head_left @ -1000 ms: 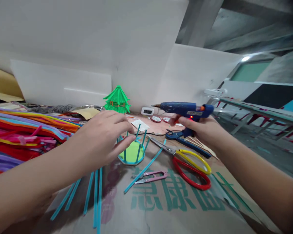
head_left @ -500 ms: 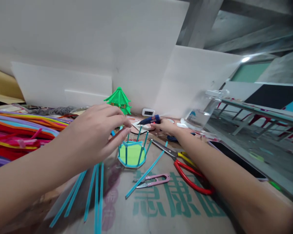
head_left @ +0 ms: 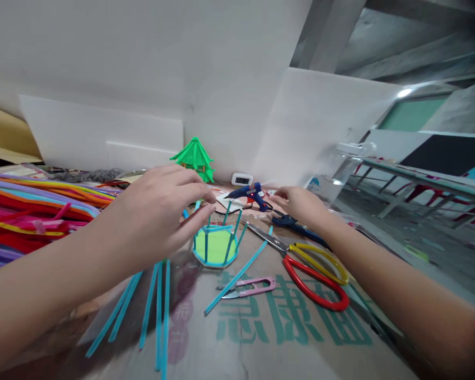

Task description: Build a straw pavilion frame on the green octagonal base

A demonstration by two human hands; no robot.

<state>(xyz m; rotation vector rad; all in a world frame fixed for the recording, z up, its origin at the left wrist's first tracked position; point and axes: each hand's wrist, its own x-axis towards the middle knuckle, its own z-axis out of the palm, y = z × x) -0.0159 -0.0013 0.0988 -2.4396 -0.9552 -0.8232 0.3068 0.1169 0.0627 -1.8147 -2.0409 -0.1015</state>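
My left hand (head_left: pixel 158 214) hovers over a small frame (head_left: pixel 216 245) made of a green base with upright blue sticks. Its thumb and fingers pinch the top of one blue upright (head_left: pixel 197 205). My right hand (head_left: pixel 301 205) reaches past the frame, fingers loosely apart and holding nothing. A blue glue gun (head_left: pixel 250 193) with a red light stands on the table just left of those fingertips, apart from them.
Red-and-yellow scissors (head_left: pixel 316 274), pink snips (head_left: pixel 249 286) and a blue-handled tool (head_left: pixel 296 224) lie on the printed cardboard (head_left: pixel 285 332). Loose blue sticks (head_left: pixel 158 306) lie near my left arm. Coloured pipe cleaners (head_left: pixel 35 211) are piled left. A green model pavilion (head_left: pixel 193 158) stands behind.
My right hand carried the glue gun forward, set it down beyond the frame and let go. My left hand stayed pinched at the frame's upright.
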